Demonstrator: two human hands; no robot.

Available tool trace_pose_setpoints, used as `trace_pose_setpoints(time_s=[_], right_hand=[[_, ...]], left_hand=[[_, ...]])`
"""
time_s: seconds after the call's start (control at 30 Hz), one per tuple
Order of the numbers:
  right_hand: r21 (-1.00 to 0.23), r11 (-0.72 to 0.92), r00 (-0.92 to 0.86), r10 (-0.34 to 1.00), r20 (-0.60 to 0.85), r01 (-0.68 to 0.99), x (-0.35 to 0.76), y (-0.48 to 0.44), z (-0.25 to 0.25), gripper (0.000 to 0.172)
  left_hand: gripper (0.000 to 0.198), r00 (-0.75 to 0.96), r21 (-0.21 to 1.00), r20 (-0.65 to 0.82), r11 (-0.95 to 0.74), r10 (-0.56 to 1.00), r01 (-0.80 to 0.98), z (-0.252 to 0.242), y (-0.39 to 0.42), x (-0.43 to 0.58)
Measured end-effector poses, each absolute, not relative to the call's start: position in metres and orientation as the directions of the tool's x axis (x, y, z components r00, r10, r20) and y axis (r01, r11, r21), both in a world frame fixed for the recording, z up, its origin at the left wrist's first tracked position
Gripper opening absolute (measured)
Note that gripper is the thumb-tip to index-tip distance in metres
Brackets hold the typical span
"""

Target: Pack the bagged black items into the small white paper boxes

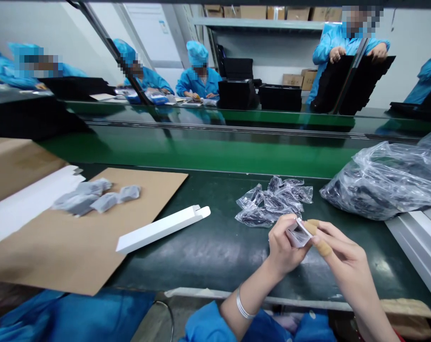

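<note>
My left hand (pixel 284 247) is wrapped round a narrow white carton (pixel 298 237), whose end faces up toward me. Tan finger cots cover the thumb and a fingertip of my right hand (pixel 347 254), which pinches the carton's end flap. Something clear like plastic shows inside the carton's mouth; what it wraps is hidden. Just beyond my hands lies a pile of small clear bags (pixel 272 202) with dark items in them. Another long white carton (pixel 162 228) rests to the left, its near end on a cardboard sheet and its flap end open.
Several small grey wrapped packets (pixel 103 197) lie on the cardboard sheet (pixel 73 242). At right, a big clear bag (pixel 382 183) of dark items stands by more white cartons (pixel 424 242). Behind runs a green conveyor belt (pixel 201 152); co-workers in blue sit and stand beyond it.
</note>
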State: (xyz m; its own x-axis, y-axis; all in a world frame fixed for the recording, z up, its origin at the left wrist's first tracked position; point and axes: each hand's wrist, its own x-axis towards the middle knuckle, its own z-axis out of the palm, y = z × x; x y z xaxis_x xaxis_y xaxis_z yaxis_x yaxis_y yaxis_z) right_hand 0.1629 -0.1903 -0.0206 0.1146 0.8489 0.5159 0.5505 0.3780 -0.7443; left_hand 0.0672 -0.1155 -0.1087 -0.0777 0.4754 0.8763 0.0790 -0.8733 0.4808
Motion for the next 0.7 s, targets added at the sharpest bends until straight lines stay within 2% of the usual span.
trace_pose_setpoints(time_s=[0.17, 0.27, 0.43, 0.57, 0.7], right_hand=[[-0.496, 0.420, 0.060, 0.714, 0.697, 0.760, 0.153, -0.194, -0.027, 0.018], [-0.397, 0.412, 0.028, 0.664, 0.747, 0.820, 0.151, -0.196, -0.027, 0.019], [-0.321, 0.407, -0.041, 0.672, 0.740, 0.855, 0.151, -0.200, -0.027, 0.025], [-0.230, 0.340, -0.059, 0.663, 0.746, 0.912, 0.151, -0.203, -0.028, 0.018], [-0.238, 0.359, -0.055, 0.644, 0.763, 0.903, 0.157, -0.203, -0.031, 0.013]], left_hand=[[0.059, -0.087, 0.513, 0.856, -0.858, 0.509, 0.020, -0.113, -0.115, 0.068], [0.059, -0.060, 0.523, 0.852, -0.852, 0.520, 0.028, -0.114, -0.117, 0.069], [0.060, -0.053, 0.495, 0.868, -0.868, 0.494, 0.024, -0.113, -0.119, 0.070], [0.063, -0.042, 0.474, 0.880, -0.877, 0.472, 0.073, -0.110, -0.119, 0.072], [0.059, -0.033, 0.480, 0.877, -0.875, 0.479, 0.062, -0.110, -0.119, 0.074]])
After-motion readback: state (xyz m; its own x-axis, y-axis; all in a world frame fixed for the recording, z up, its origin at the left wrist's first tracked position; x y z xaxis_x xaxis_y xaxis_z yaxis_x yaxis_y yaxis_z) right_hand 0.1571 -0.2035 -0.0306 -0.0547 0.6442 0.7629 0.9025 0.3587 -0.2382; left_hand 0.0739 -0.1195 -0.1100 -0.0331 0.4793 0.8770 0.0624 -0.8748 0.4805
